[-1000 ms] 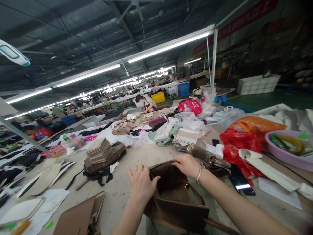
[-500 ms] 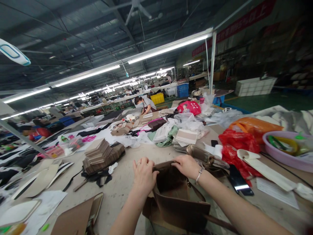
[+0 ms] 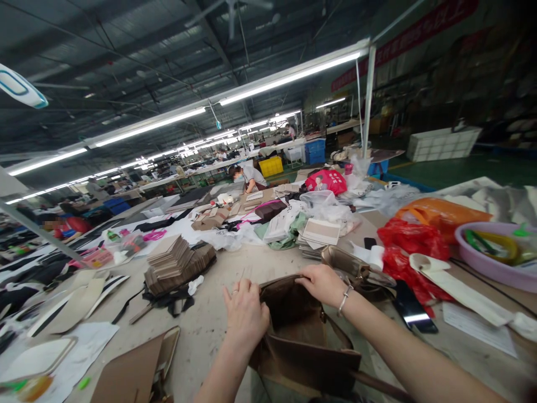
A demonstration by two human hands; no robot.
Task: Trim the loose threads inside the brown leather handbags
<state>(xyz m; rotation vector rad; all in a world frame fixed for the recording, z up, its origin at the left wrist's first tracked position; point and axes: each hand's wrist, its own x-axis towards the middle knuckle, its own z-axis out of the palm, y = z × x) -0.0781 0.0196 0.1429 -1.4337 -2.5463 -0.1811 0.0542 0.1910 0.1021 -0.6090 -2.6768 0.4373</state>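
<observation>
Here, right hand pinching open brown bag; left hand against it, grip unclear.

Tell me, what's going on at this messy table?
A person is handling an open brown bag on the worktable with bare hands. The right hand holds the bag's far edge; the left hand is at its left side, though whether it grips is hard to tell. The mouth gapes, showing the brown inside. A stack of flat brown pieces sits off to the left, and a dark phone lies to the right. Farther back, another person bends over work.
</observation>
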